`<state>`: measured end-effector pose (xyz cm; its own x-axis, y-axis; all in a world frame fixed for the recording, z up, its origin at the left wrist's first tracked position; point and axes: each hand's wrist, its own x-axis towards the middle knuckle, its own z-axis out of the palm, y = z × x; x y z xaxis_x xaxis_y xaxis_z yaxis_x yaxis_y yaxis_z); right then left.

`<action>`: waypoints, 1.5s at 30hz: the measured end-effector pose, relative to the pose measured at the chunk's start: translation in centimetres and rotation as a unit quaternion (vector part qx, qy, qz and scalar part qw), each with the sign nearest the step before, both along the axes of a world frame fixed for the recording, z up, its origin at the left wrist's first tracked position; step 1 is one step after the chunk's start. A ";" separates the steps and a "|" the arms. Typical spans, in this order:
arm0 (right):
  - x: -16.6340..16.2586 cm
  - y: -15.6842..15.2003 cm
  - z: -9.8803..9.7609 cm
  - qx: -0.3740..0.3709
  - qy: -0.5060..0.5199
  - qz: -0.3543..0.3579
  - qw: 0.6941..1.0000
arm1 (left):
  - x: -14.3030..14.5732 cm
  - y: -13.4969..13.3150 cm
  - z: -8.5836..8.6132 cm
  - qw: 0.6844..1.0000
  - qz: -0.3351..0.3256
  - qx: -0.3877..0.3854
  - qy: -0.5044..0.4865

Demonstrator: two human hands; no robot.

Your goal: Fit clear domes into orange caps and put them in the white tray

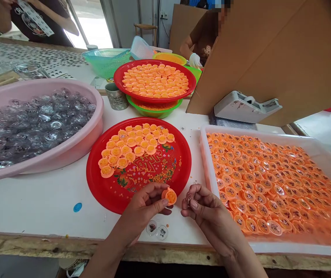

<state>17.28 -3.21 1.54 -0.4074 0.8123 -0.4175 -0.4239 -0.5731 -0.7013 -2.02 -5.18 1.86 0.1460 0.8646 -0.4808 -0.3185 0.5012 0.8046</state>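
Tabletop (49, 208) seen from its front edge. A cardboard panel (258, 58) rises at the back right, partly hiding a co-worker (203, 33), with a tape dispenser (243, 111) before it; a mug (116, 101) stands toward the back edge, and two clear discs (162, 232) lie near the front edge. The pink basin (81, 152) holds transparent pieces; the red tray (183, 154), orange discs; the white bin (205, 166), orange pieces with printed faces. Above the tray's near rim, the left hand (149, 204) grips an orange round piece (170, 196); beside it, the right hand (207, 206) pinches a small clear piece (189, 198).
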 end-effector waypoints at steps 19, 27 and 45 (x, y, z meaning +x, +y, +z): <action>-0.3 -0.5 -0.6 0.044 -0.026 -0.015 0.999 | 0.0 -0.3 0.0 1.000 -0.013 0.020 -0.006; -0.7 -0.8 -1.3 0.099 -0.124 -0.023 0.987 | 0.3 -0.3 -0.1 0.999 -0.033 0.041 -0.008; -0.6 -1.0 -1.1 0.206 -0.366 -0.020 0.907 | 2.2 -1.5 -2.8 0.949 -0.017 0.245 0.197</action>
